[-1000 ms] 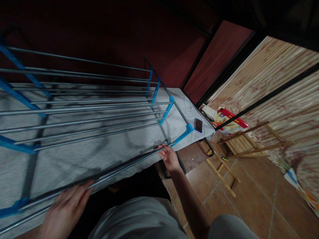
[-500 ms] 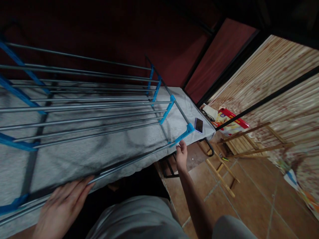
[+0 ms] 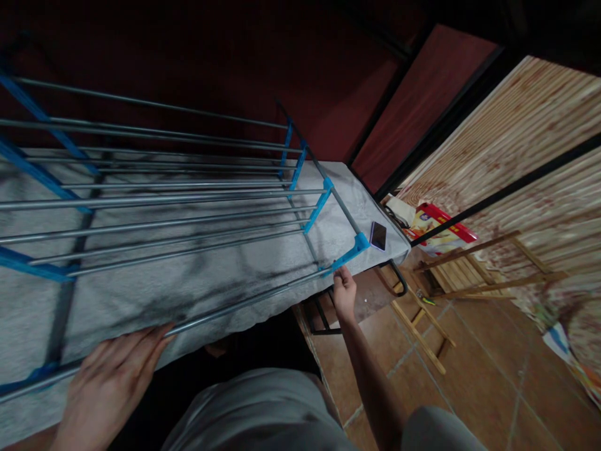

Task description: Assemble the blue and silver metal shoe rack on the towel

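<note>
A shoe rack of grey metal rods with blue plastic brackets lies on its side across a cloth-covered table. My left hand is wrapped from above over the front metal rod, near its left part. At the rod's right end, my right hand has its thumb and fingers closed at the lower tip of a blue bracket. The exact contact there is partly hidden by the fingers. More rods run parallel behind, up to the far side frame.
A phone lies on the grey tablecloth just right of the rack. Beyond the table's right edge are a red and yellow package, a folded wooden frame and a tiled floor. A dark red panel stands behind the rack.
The front rod, seen apart from another rod beside it before, now lines up with it. My right fingers have closed more at the bracket's tip. The view has shifted slightly.
</note>
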Demonstrator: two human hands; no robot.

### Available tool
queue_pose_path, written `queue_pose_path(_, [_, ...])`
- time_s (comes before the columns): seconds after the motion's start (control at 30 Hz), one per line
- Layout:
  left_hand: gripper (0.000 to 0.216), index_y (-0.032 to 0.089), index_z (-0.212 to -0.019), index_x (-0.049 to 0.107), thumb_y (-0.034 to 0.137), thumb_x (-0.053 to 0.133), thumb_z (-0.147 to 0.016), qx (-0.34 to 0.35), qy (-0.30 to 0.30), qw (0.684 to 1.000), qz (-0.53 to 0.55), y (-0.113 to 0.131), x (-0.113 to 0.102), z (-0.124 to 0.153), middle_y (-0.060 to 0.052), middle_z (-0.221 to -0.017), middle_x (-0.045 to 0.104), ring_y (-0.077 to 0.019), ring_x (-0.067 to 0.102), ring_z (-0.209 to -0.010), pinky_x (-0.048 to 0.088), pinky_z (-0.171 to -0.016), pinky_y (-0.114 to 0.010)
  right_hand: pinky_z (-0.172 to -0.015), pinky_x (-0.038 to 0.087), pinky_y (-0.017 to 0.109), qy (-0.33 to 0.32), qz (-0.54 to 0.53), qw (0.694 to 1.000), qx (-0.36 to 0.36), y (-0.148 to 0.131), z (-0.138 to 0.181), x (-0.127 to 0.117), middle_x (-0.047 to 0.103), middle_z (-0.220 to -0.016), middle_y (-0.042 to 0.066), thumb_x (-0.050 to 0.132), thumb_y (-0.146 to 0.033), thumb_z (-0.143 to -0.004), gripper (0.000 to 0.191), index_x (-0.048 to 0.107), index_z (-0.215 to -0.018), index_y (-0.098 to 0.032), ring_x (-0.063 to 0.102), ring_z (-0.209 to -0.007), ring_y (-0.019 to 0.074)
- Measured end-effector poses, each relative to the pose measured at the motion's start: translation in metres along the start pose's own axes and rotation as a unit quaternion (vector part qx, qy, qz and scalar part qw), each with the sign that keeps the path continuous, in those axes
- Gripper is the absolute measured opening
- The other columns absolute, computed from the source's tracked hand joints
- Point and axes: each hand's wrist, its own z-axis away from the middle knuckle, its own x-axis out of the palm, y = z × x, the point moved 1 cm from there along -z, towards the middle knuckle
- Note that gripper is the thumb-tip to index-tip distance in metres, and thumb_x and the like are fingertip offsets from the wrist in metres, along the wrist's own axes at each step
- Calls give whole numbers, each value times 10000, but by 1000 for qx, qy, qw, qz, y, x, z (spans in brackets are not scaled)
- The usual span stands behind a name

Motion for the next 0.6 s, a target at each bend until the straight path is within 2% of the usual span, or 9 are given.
queue_pose_path(0.17, [381, 161, -1232, 631, 394, 397, -1041, 50, 12, 998, -35, 3, -2, -4, -119, -1010, 723, -281, 640, -897, 436, -856, -411, -1011, 462, 364, 6, -2, 1000, 0, 2, -1, 1, 753, -994, 29, 561, -251, -775, 290, 728, -1007, -206, 646, -1019, 215])
queue_pose_path(0.47, [322, 161, -1229, 625, 334, 440, -1031, 43, 10, 999, -28, 7, -3, -2, -118, -1021, 735, -276, 651, -901, 437, -841, -401, -974, 476, 361, 6, 18, 1000, 3, 11, -2, -1, 730, -937, 29, 556, -275, -785, 275, 716, -994, -193, 630, -936, 204])
queue_pose_path(0.6, [331, 165, -1221, 632, 347, 430, -1034, 42, 10, 999, -22, 8, -1, 1, -117, -1022, 741, -276, 654, -895, 437, -849, -406, -986, 467, 365, 10, 16, 1000, 6, 15, -4, -1, 728, -960, 36, 562, -281, -771, 287, 709, -1000, -191, 627, -959, 210])
